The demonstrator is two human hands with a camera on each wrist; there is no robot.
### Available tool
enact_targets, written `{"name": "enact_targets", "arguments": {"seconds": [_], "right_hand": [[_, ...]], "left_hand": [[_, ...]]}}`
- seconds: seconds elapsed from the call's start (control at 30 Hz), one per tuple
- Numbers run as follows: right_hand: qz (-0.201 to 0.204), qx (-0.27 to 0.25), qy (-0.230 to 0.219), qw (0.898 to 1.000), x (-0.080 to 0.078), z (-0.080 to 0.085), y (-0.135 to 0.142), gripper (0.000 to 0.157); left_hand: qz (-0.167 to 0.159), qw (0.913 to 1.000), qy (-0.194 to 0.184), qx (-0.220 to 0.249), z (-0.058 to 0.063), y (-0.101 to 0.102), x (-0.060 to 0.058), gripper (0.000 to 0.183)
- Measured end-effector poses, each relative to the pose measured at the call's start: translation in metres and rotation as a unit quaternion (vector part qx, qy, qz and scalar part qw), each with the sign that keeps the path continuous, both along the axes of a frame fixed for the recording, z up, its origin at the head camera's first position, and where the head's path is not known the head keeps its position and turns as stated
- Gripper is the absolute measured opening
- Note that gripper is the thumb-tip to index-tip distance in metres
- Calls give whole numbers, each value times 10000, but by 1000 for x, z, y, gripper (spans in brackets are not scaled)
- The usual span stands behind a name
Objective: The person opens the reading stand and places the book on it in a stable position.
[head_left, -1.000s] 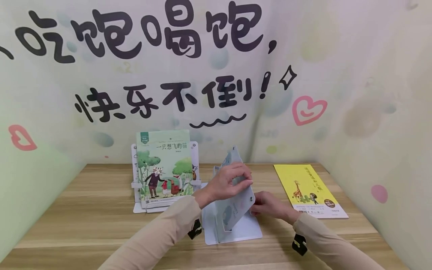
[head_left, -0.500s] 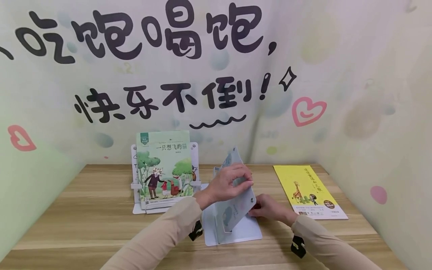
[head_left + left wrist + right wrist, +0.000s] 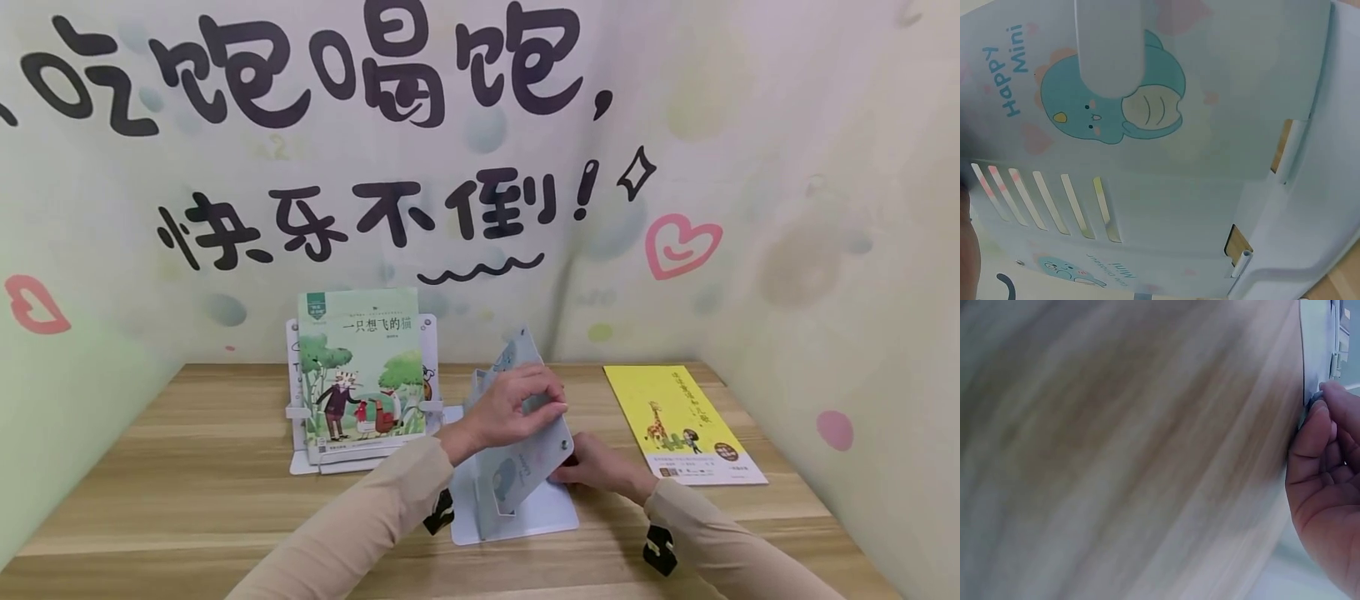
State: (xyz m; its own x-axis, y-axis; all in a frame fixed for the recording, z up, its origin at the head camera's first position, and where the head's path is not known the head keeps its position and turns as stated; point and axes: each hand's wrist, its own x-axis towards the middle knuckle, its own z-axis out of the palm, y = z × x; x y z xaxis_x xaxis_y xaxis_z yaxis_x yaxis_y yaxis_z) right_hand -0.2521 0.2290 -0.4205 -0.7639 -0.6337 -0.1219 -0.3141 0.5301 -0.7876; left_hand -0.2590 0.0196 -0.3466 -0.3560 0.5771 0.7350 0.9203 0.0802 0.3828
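A light blue metal book stand (image 3: 517, 477) with dinosaur print has its panel tilted up from a flat base plate (image 3: 551, 512). My left hand (image 3: 517, 404) grips the panel's edge, thumb on the near side. In the left wrist view the stand's panel (image 3: 1222, 150) shows slots and hinge cut-outs, and only a sliver of the hand is visible. My right hand (image 3: 600, 467) is low behind the panel's right edge, its fingertips partly hidden. In the right wrist view, thumb and finger of the right hand (image 3: 1329, 481) pinch a small bluish-grey part at the stand's edge.
To the left, a white book stand (image 3: 429, 350) holds a green picture book (image 3: 367, 367) upright. A yellow book (image 3: 675, 417) lies flat at the right on the wooden table (image 3: 187, 500). A printed cloth backdrop (image 3: 480, 208) hangs behind the table.
The right hand has shifted slightly left, further behind the panel's edge. My left hand keeps its grip and the stand holds nearly the same tilt. The head view has turned a little.
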Motion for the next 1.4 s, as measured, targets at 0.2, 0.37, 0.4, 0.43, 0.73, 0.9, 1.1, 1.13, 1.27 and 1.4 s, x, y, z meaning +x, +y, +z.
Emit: {"name": "enact_targets", "arguments": {"seconds": [0.2,0.37,0.4,0.43,0.73,0.9,1.1,1.13,1.27,1.4], "right_hand": [[-26,2,228,9997,0,-3,-1,24],[-63,-116,222,9997,1,-4,0,25],[-49,-130,236,9996,1,-4,0,26],[-43,-130,249,9996,0,-5,0,26],[-114,-141,231,9996,1,-6,1,27],[-121,-155,299,9994,1,-5,0,28],[-160,79,593,9981,1,-4,1,33],[-204,85,647,9977,3,-4,1,33],[-604,-118,779,9951,19,-4,-3,29],[-1068,-750,578,9898,49,1,-14,17]], "left_hand": [[-14,10000,-59,7,-2,2,0,5],[28,9999,-112,-22,-3,3,0,5],[44,9999,-127,-38,-3,4,0,4],[61,9999,-143,-48,-2,4,0,3],[136,9994,-287,-123,-1,5,2,2],[194,9992,-297,-203,-2,6,2,5],[177,9994,-215,-228,-1,8,0,5],[172,9993,-232,-227,-1,8,0,5],[152,9978,-596,-239,1,5,1,6],[432,9909,-1272,18,4,0,-1,14]]}}
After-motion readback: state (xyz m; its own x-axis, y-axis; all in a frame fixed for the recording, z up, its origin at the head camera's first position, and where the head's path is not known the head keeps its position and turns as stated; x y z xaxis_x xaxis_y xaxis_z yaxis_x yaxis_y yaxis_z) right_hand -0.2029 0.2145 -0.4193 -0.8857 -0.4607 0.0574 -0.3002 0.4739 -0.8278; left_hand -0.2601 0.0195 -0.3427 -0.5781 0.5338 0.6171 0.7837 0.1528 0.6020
